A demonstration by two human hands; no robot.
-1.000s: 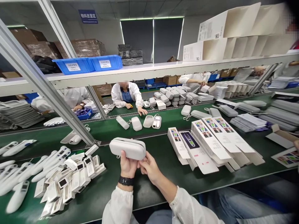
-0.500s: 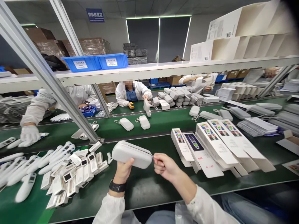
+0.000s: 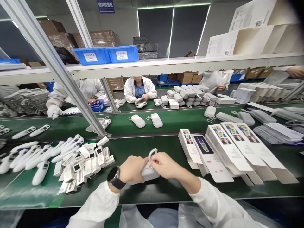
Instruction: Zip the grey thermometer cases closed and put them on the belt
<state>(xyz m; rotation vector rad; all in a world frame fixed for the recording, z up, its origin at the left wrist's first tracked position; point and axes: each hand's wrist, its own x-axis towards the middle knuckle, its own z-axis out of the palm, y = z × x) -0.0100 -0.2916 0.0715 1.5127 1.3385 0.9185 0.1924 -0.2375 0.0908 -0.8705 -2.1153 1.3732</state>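
My left hand (image 3: pixel 133 167) is closed around a light grey zip case (image 3: pixel 150 174) just above the green bench, covering much of it. With its fingers pinched, my right hand (image 3: pixel 163 164) grips the end of the case beside its wrist strap (image 3: pixel 152 152). The strap loops upward between the two hands. Whether those fingertips hold the zipper pull or the strap's base is hard to make out. To the left of my hands lies a heap of small white boxes (image 3: pixel 87 164). Flat printed cartons (image 3: pixel 225 148) lie to the right.
White thermometer-like devices (image 3: pixel 41 172) lie at the left. Two grey cases (image 3: pixel 156 120) rest on the belt ahead. Co-workers in white coats (image 3: pixel 140 88) sit opposite. A metal post (image 3: pixel 54 68) slants down at left, and a shelf (image 3: pixel 166 67) with blue bins (image 3: pixel 122 54) crosses overhead.
The case has come down and turned, its strap end now toward my right hand. That hand has left the opposite end. The co-worker opposite now has an open case in hand.
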